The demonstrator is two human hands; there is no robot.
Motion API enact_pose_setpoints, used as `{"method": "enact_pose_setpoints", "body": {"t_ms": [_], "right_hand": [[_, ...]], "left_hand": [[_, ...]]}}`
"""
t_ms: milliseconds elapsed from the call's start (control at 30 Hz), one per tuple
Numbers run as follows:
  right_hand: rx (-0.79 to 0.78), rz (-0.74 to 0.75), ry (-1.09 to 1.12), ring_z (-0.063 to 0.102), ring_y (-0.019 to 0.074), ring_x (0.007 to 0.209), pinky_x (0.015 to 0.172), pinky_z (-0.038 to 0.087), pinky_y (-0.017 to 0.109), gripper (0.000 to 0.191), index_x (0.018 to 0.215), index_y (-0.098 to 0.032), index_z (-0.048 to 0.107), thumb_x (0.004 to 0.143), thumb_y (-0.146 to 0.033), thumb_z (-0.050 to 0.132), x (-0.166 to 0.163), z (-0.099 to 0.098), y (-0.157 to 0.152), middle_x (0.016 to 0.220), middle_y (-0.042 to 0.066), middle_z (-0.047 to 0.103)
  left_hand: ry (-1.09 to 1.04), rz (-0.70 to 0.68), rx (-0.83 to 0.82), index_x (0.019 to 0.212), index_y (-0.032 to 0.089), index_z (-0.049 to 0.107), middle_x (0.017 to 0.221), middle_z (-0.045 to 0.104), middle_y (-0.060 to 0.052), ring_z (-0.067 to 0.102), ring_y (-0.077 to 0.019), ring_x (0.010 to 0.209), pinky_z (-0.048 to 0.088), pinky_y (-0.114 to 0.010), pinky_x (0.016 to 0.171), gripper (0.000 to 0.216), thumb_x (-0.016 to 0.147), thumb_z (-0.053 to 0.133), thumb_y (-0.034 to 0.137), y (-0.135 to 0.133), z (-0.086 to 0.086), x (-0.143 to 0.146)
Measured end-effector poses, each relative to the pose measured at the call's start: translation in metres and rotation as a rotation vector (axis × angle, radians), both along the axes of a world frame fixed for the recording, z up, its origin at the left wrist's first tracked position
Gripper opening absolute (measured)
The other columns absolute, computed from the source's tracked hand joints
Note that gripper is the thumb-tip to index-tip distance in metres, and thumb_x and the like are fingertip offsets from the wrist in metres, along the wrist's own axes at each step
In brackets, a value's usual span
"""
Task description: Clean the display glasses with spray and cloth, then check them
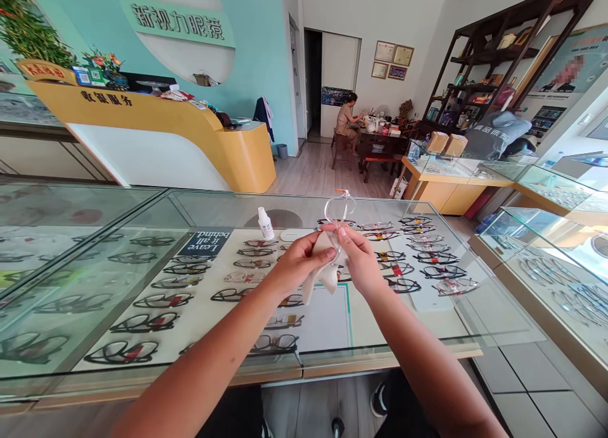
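Both hands are raised over a glass display counter (427, 337). My left hand (299, 261) pinches a pale cleaning cloth (323, 273) against a pair of clear-framed glasses (339, 209). My right hand (361, 261) is closed on the lower part of the glasses, whose free lens stands up above my fingers. The cloth hangs down between the two hands.
A small white spray bottle (265, 223) stands on the counter, with rows of eyeglass frames (418, 261) under the glass. More glass cases (546, 254) run along the right. A yellow reception desk (156, 128) is behind. A person (346, 125) sits at a far table.
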State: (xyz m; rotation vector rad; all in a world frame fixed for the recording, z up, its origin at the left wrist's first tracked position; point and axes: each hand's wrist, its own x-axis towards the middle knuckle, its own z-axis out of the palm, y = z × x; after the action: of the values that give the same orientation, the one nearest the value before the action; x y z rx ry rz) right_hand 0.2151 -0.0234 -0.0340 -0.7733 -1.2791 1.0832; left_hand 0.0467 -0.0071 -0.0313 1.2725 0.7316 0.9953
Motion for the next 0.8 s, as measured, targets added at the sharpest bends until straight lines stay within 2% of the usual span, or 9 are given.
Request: {"method": "enact_pose_setpoints", "body": {"t_ms": [133, 333, 467, 567, 633, 800], "right_hand": [[0.023, -0.002, 0.019, 0.069, 0.0273, 0.117, 0.106, 0.055, 0.041, 0.046, 0.116, -0.032, 0.090, 0.103, -0.070, 0.069, -0.008, 0.000, -0.002, 0.117, 0.006, 0.078], [0.066, -0.016, -0.013, 0.068, 0.0274, 0.120, 0.115, 0.051, 0.044, 0.044, 0.111, -0.033, 0.091, 0.102, -0.071, 0.070, -0.011, 0.000, -0.003, 0.116, 0.006, 0.077], [0.024, -0.002, 0.035, 0.069, 0.0275, 0.118, 0.109, 0.054, 0.043, 0.043, 0.117, -0.031, 0.090, 0.105, -0.066, 0.068, -0.004, 0.002, -0.002, 0.120, 0.006, 0.079], [0.025, -0.011, 0.143, 0.071, 0.0276, 0.118, 0.106, 0.055, 0.042, 0.039, 0.117, -0.030, 0.088, 0.106, -0.061, 0.068, 0.005, 0.006, -0.001, 0.124, 0.006, 0.082], [0.015, -0.010, 0.208, 0.073, 0.0274, 0.113, 0.100, 0.057, 0.042, 0.035, 0.111, -0.029, 0.088, 0.106, -0.057, 0.068, 0.011, 0.010, 0.000, 0.123, 0.007, 0.084], [-0.043, 0.057, 0.208, 0.073, 0.0262, 0.090, 0.080, 0.057, 0.040, 0.036, 0.097, -0.025, 0.083, 0.102, -0.056, 0.066, 0.017, 0.016, 0.002, 0.106, 0.010, 0.085]], "left_hand": [[-0.004, 0.115, 0.095, 0.116, 0.022, 0.082, 0.089, 0.074, -0.002, 0.063, -0.0184, 0.079, 0.049, -0.028, 0.072, 0.056, 0.084, 0.091, 0.067, -0.001, -0.009, 0.006], [-0.026, 0.301, 0.125, 0.104, 0.025, 0.084, 0.099, 0.079, -0.006, 0.067, -0.0253, 0.095, 0.053, -0.032, 0.090, 0.058, 0.088, 0.079, 0.081, 0.003, -0.019, 0.012], [0.070, 0.365, 0.160, 0.090, 0.025, 0.079, 0.085, 0.071, -0.004, 0.061, -0.0245, 0.085, 0.049, -0.032, 0.081, 0.052, 0.086, 0.082, 0.077, 0.003, -0.010, 0.005], [0.208, 0.474, 0.297, 0.078, 0.025, 0.067, 0.072, 0.056, 0.000, 0.049, -0.0210, 0.074, 0.041, -0.032, 0.072, 0.054, 0.093, 0.074, 0.076, 0.006, 0.002, -0.008], [0.293, 0.505, 0.391, 0.078, 0.025, 0.061, 0.071, 0.051, 0.001, 0.046, -0.0200, 0.071, 0.038, -0.032, 0.070, 0.053, 0.098, 0.067, 0.073, 0.010, 0.010, -0.019], [0.652, 0.575, 0.491, 0.099, 0.027, 0.066, 0.079, 0.067, -0.001, 0.057, -0.0233, 0.075, 0.037, -0.033, 0.071, 0.037, 0.105, 0.058, 0.063, 0.023, 0.023, -0.046]]}}
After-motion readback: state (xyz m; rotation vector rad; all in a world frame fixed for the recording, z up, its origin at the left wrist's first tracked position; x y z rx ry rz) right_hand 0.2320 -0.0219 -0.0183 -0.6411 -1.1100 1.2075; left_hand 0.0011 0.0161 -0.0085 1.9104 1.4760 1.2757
